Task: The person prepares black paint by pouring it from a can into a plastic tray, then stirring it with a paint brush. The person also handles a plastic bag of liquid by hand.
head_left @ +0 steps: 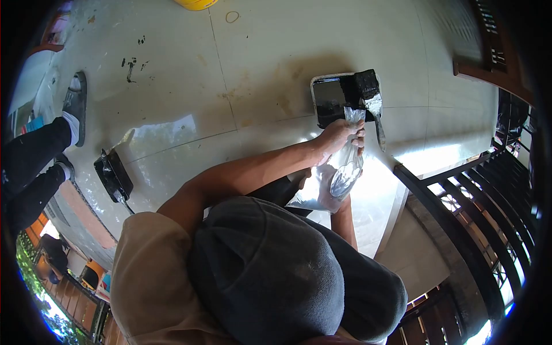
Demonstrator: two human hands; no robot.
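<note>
My left hand grips the top of a clear plastic bag that hangs down over the pale tiled floor. Lower down, my right hand holds the bottom of the same bag and is partly hidden behind it. Just beyond my hands lies a white-rimmed tray filled with black paint. A paint-covered brush rests on its right end, with the handle pointing toward me.
A second black tray lies on the floor at the left. Another person's legs in dark trousers and a sandal are at the far left. A dark wooden railing runs along the right. A yellow object sits at the top edge.
</note>
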